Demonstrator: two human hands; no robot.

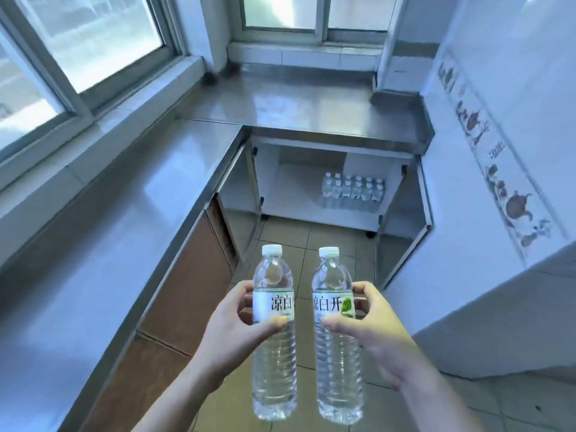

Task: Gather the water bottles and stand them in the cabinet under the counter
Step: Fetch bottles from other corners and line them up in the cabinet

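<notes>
Two bottles held upright: left hand fingers grip left bottle, right hand right bottle.

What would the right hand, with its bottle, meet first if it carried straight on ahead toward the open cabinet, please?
The way looks free: the right hand has only tiled floor below its line, then the cabinet shelf, probably left of the standing bottles. Depth is uncertain.
</notes>
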